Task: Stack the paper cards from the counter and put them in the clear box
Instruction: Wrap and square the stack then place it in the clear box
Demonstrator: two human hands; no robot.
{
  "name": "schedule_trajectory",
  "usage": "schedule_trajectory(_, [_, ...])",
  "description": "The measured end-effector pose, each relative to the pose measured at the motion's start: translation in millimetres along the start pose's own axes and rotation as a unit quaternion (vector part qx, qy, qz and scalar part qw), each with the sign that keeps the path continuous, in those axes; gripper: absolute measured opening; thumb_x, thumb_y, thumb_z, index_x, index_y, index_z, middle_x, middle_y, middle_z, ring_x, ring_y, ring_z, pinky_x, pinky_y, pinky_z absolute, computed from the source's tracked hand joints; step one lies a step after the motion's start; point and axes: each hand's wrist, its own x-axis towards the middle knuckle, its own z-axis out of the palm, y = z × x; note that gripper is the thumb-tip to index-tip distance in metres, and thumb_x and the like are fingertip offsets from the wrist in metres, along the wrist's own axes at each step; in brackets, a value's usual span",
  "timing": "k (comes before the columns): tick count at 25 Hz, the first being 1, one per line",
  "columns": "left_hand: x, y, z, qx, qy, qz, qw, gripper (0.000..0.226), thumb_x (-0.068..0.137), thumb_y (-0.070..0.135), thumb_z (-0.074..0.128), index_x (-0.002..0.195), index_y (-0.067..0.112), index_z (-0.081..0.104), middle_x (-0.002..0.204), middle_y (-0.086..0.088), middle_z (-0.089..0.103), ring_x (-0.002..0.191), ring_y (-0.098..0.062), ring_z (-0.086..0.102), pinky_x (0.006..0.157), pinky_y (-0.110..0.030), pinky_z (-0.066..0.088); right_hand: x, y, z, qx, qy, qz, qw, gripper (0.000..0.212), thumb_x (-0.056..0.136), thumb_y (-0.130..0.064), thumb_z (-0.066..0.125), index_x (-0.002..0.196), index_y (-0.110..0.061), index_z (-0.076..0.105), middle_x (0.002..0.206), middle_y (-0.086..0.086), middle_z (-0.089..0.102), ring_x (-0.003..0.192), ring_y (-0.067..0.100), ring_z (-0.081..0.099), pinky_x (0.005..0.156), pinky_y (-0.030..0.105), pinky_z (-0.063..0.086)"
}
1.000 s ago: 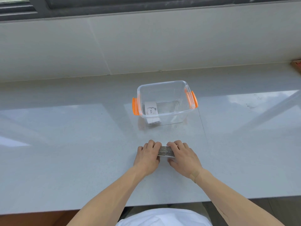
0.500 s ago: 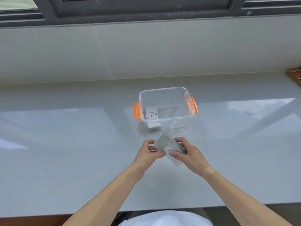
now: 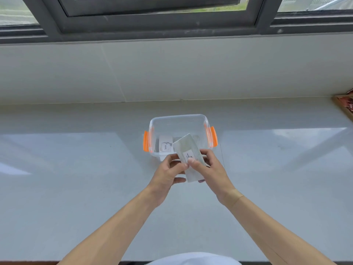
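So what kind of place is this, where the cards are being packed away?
Probably a room in a home or office, at a pale stone-like counter under a dark-framed window, with greenery outside. A clear box with orange clips sits on it, and both hands hold a stack of cards.

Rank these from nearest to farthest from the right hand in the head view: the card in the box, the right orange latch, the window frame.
From the right hand:
1. Right orange latch, just beyond it, on the box's right side.
2. Card in the box, to the left, inside.
3. Window frame, far back, above the counter.
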Motion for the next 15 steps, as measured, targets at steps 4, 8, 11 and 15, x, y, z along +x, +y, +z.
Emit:
schedule_trajectory(4, [17.9,24.7,6.4,0.016,-0.002,0.017,1.0,0.046,0.074,0.029,0.069,0.116,0.015,0.056,0.113,-0.005,0.067,0.097,-0.021,0.069,0.081,-0.045,0.053,19.5,-14.8,-6.6,-0.02,0.017,-0.021,0.999,0.03,0.071,-0.058,0.067,0.096,-0.045,0.056,0.096,-0.012,0.067,0.084,0.011,0.065,0.061,0.024,0.049])
schedule_trajectory(8, [41.7,52.7,7.5,0.088,-0.003,0.016,0.996,0.052,0.07,0.033,0.07,0.116,0.015,0.056,0.097,0.002,0.071,0.092,-0.02,0.068,0.076,-0.036,0.05,47.3,-25.9,-17.8,-0.049,0.012,-0.034,0.998,0.03,0.075,-0.059,0.066,0.097,-0.042,0.054,0.094,-0.015,0.067,0.077,0.001,0.062,0.063,0.024,0.044])
schedule_trajectory(11, [62.9,69.5,1.6,0.09,0.003,-0.011,0.996,0.055,0.069,0.028,0.073,0.117,0.01,0.055,0.107,-0.011,0.071,0.103,-0.031,0.068,0.093,-0.047,0.053,70.9,-30.0,-24.3,-0.105,-0.015,-0.021,0.994,0.042,0.075,-0.07,0.055,0.104,-0.039,0.056,0.097,-0.017,0.065,0.079,0.0,0.061,0.069,0.026,0.047])
schedule_trajectory(15, [98.1,83.4,-16.0,0.135,0.014,-0.082,0.987,0.042,0.077,0.019,0.072,0.114,0.006,0.057,0.096,-0.011,0.073,0.082,-0.023,0.069,0.087,-0.041,0.054,105.3,-20.0,-39.2,-0.363,0.121,-0.143,0.913,0.048,0.09,-0.057,0.044,0.127,-0.028,0.051,0.123,-0.008,0.058,0.114,0.015,0.053,0.09,0.036,0.045])
